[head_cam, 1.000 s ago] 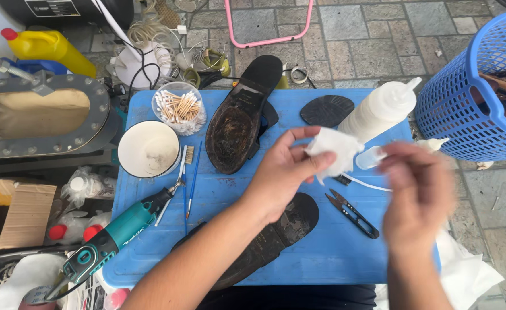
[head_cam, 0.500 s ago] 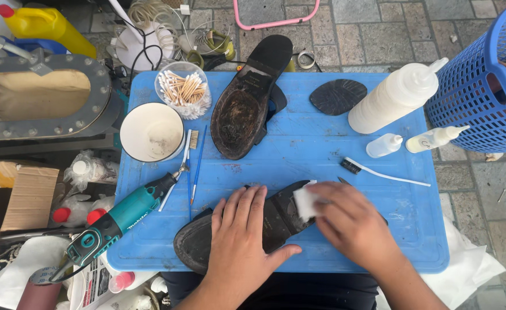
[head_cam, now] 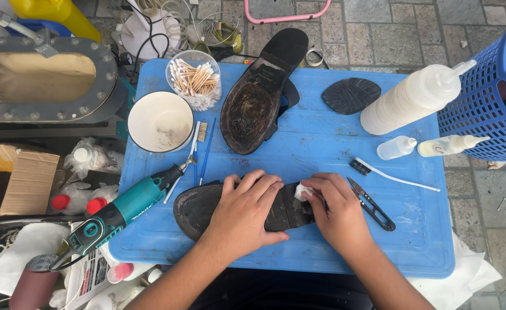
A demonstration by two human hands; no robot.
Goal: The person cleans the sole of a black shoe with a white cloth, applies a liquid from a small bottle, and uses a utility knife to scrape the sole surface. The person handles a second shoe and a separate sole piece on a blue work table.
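A dark shoe (head_cam: pixel 198 208) lies sole-up on the near part of the blue table (head_cam: pixel 299 143). My left hand (head_cam: pixel 246 209) presses flat on the middle of that sole and holds it down. My right hand (head_cam: pixel 338 211) pinches a small white wad (head_cam: pixel 303 191) against the sole near the heel. A second dark shoe (head_cam: pixel 260 97) lies sole-up farther back, with a loose black heel piece (head_cam: pixel 350 95) to its right.
A teal rotary tool (head_cam: pixel 121 209) lies at the table's left edge by a white bowl (head_cam: pixel 160 121) and a jar of cotton swabs (head_cam: pixel 194 80). Black snips (head_cam: pixel 372 205), a small brush (head_cam: pixel 388 174), a large squeeze bottle (head_cam: pixel 410 99) and two small bottles sit right. A blue basket (head_cam: pixel 488 97) stands beyond.
Both hands came down from mid-air onto the near shoe. The left hand now lies flat on its sole and the right hand rubs the white wad on the heel area.
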